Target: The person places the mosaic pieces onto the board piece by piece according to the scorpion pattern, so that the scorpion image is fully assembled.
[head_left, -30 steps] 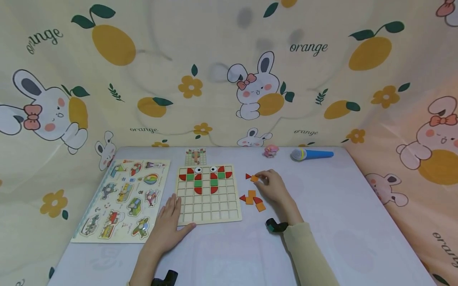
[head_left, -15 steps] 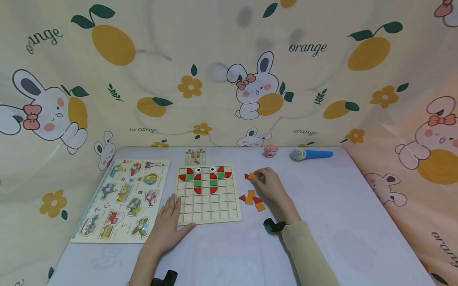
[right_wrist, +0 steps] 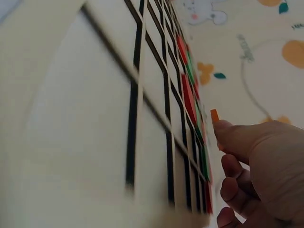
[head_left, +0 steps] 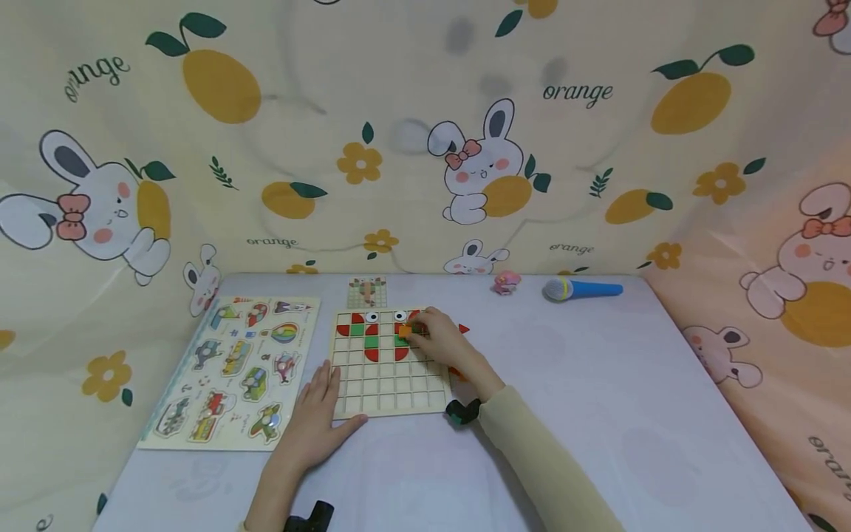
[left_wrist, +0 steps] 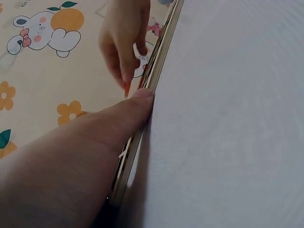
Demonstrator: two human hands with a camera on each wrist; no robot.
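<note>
Pinching, head view: orange tile [head_left: 405, 332] is held in the narrow grip of the right hand [head_left: 439, 336], over the upper right of the grid board [head_left: 392, 384].
Left grip: wide; left hand [head_left: 312, 410] is laid, fingers extended, at the board's left edge.
Board fill: red and green pieces [head_left: 371, 342] and eye pieces [head_left: 371, 318] are set in the upper rows.
Worktop [head_left: 598, 414]: picture puzzle [head_left: 241, 436], pattern card [head_left: 366, 292], pink figure [head_left: 506, 282] and blue microphone [head_left: 583, 289] are laid around.
Thumb, left wrist view: rested against the board's near edge.
Tile, right wrist view: pinched at the fingertips; a gap is seen beside the board.
</note>
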